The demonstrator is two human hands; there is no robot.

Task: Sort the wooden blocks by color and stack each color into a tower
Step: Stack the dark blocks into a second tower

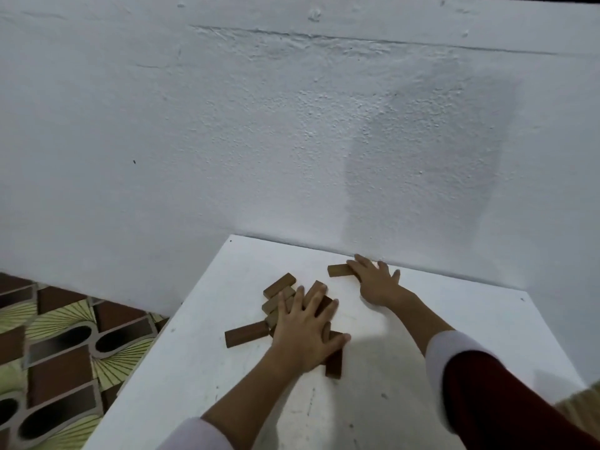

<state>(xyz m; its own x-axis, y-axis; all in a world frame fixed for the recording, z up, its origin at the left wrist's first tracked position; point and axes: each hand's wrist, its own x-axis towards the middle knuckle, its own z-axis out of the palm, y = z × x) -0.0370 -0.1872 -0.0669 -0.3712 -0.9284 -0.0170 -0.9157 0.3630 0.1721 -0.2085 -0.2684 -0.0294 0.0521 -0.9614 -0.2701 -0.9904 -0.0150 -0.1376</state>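
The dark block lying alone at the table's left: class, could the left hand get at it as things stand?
Probably yes. The dark block lies uncovered on the table, just left of the left hand, which rests flat on the pile; nothing lies between.

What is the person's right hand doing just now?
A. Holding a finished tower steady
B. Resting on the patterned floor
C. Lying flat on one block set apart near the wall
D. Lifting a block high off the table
C: the right hand lies with spread fingers on the end of a lone block by the wall, apart from the pile under the left hand on the white table.
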